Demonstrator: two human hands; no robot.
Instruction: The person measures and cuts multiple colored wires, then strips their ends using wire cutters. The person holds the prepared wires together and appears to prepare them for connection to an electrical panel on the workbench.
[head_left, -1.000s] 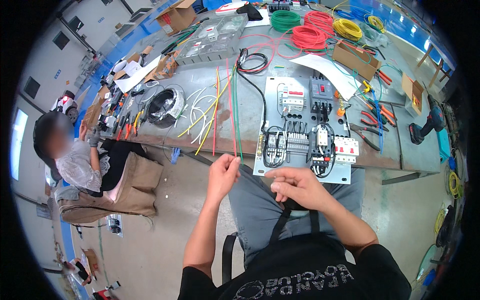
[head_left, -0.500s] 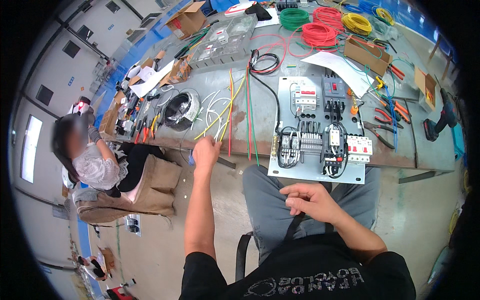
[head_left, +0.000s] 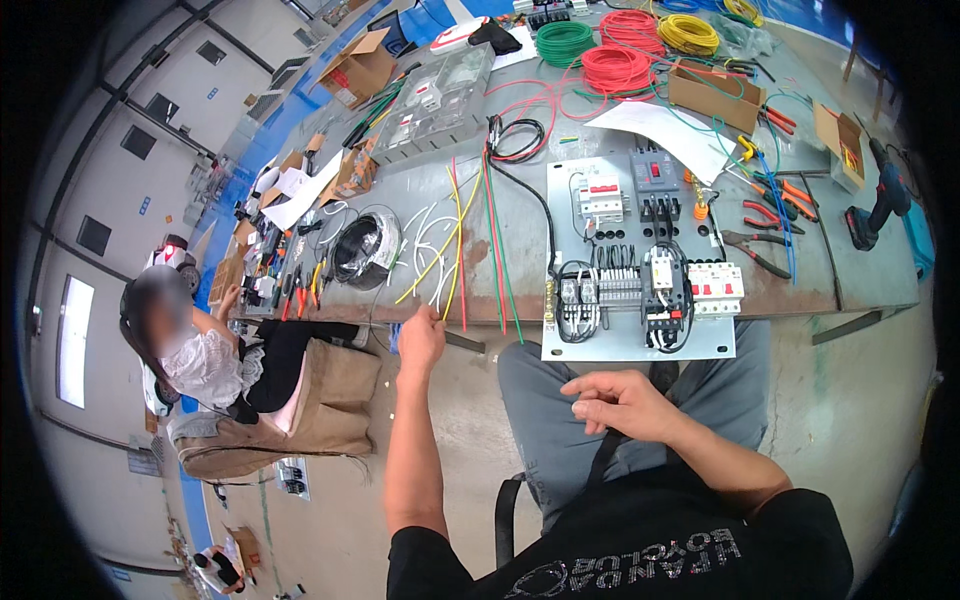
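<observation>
At the table's front edge my left hand point(head_left: 420, 338) is closed, its fingertips at the lower ends of the loose white wires point(head_left: 428, 255) and a yellow wire point(head_left: 463, 235). What it grips, if anything, is too small to tell. My right hand point(head_left: 628, 405) hovers over my lap with loosely bent fingers apart and nothing in it. Just beyond it a mounting plate point(head_left: 600, 352) with breakers, a contactor point(head_left: 662, 300) and a terminal strip point(head_left: 620, 288) overhangs the table edge. Red wires point(head_left: 497, 250) and a green wire point(head_left: 505, 270) lie between plate and left hand.
A black cable coil point(head_left: 360, 248) lies left of the white wires. Pliers point(head_left: 760, 250) and a cordless drill point(head_left: 880, 205) are on the right. Green point(head_left: 565, 42), red point(head_left: 615, 68) and yellow wire coils point(head_left: 688, 35) sit at the back. A seated person point(head_left: 200, 360) is at left.
My view has shifted slightly. My left hand has drawn back a little from the wires toward me. My right hand stays much the same.
</observation>
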